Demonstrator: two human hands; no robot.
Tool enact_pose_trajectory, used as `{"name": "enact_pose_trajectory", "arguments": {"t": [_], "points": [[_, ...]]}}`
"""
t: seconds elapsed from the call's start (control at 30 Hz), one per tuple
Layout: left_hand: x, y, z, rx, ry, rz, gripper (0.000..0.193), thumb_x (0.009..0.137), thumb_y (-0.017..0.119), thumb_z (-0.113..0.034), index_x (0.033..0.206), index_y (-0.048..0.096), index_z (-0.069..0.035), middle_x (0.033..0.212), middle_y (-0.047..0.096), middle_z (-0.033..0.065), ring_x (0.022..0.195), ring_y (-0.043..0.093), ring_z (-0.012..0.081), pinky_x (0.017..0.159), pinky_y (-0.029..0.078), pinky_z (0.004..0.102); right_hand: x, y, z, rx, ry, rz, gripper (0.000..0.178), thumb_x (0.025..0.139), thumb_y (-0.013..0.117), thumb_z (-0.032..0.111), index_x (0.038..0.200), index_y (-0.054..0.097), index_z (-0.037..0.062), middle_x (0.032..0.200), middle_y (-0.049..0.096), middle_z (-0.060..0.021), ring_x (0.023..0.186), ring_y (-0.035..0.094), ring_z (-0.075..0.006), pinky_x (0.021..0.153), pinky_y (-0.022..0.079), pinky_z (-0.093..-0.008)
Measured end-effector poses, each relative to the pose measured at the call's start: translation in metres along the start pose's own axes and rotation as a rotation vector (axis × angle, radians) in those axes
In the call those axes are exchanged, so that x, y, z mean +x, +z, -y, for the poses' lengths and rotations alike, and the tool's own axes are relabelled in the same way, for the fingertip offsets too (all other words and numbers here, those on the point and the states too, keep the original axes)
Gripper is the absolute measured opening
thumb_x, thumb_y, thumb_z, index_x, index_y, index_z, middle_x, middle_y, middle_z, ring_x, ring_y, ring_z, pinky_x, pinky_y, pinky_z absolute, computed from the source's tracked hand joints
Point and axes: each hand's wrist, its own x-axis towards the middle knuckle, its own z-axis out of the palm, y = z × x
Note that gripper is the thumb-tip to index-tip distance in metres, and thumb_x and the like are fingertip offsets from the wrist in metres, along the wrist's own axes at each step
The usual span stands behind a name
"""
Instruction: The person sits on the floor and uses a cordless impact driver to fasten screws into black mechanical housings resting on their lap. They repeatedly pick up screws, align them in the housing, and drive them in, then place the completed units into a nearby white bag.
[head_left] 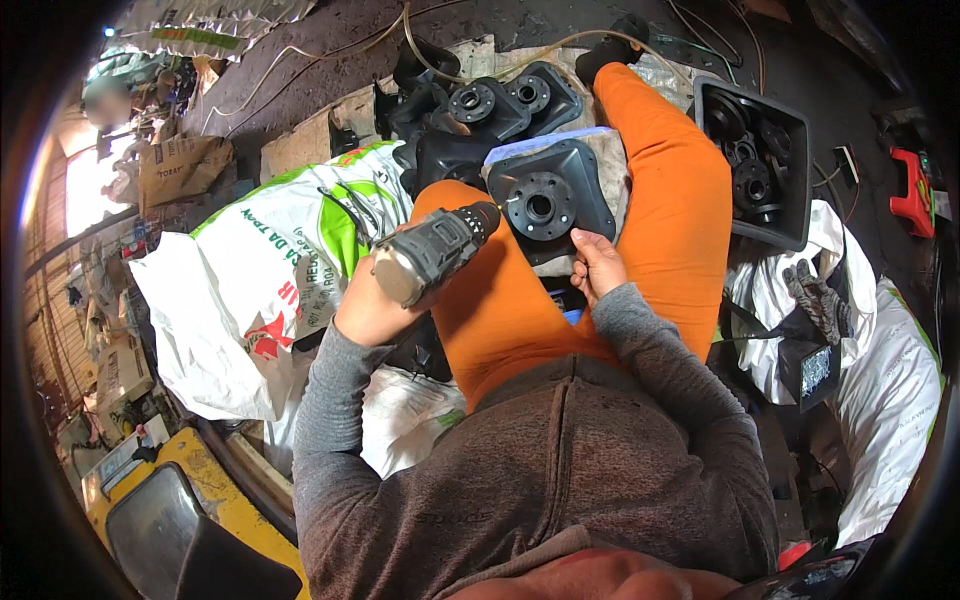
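Note:
My left hand [372,305] is wrapped round a grey and black cordless drill [432,252]. The drill points up and to the right, and its tip is at the left rim of a round black flange [541,206]. This flange has a central hole and smaller holes around it, and sits on a squarish black moulded part [590,190] between my legs. Close to the flange's lower right edge is my right hand [598,265], fingers curled and thumb and forefinger together. Whatever those fingers may hold is too small to make out.
More black flanged parts [480,108] lie beyond my knees. To the right stands a black crate [808,190] of round black parts. White sacks [255,290] lie at left; a dark glove [818,300] and a red tool [910,192] are at right. A hose [560,42] crosses the floor ahead.

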Motion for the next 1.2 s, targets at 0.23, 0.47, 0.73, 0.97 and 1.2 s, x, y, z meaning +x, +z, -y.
{"name": "enact_pose_trajectory", "arguments": {"t": [0.23,0.47,0.73,0.97,1.2], "points": [[0.025,0.011,0.013,-0.100,-0.085,0.029,0.051,0.073,0.071,-0.010,0.122,0.057,-0.002,0.110,0.066,0.0163,0.097,0.066,0.0282,0.087,0.051,0.0335,0.015,0.011,0.005,-0.061,-0.091,-0.052,0.037,0.089,0.070,0.027,0.111,0.052,0.0030,0.072,0.048,0.0039,0.054,0.044,-0.0037,0.045,0.039,-0.0191],[0.046,0.004,0.007,0.068,-0.207,0.197,0.062,0.071,0.073,-0.010,0.127,0.050,-0.001,0.107,0.065,0.0158,0.096,0.065,0.0267,0.087,0.050,0.0335,0.031,0.013,0.006,-0.098,-0.189,-0.051,0.034,0.087,0.072,0.023,0.106,0.056,-0.0002,0.067,0.049,0.0032,0.053,0.043,-0.0036,0.045,0.038,-0.0196],[0.069,0.005,0.015,0.182,-0.008,0.254,0.051,0.069,0.071,-0.006,0.119,0.058,-0.005,0.118,0.061,0.0147,0.101,0.063,0.0320,0.088,0.051,0.0355,0.034,0.015,0.009,-0.098,-0.142,-0.065,0.029,0.086,0.072,0.023,0.102,0.059,0.0016,0.068,0.052,0.0037,0.052,0.045,-0.0039,0.046,0.039,-0.0209],[0.075,0.005,0.010,0.072,-0.109,0.302,0.050,0.068,0.071,-0.005,0.117,0.059,-0.005,0.120,0.060,0.0135,0.103,0.063,0.0314,0.088,0.051,0.0362,0.028,0.018,0.013,-0.082,-0.125,-0.100,0.024,0.085,0.073,0.023,0.096,0.061,0.0053,0.066,0.051,0.0040,0.052,0.046,-0.0049,0.046,0.039,-0.0218],[0.068,0.008,0.027,0.040,-0.182,0.266,0.049,0.068,0.073,-0.006,0.115,0.060,-0.002,0.110,0.064,0.0159,0.098,0.064,0.0291,0.085,0.052,0.0358,0.035,0.017,0.015,-0.124,-0.195,-0.071,0.024,0.085,0.073,0.022,0.096,0.061,0.0034,0.063,0.050,0.0042,0.050,0.045,-0.0040,0.045,0.038,-0.0211]]}}
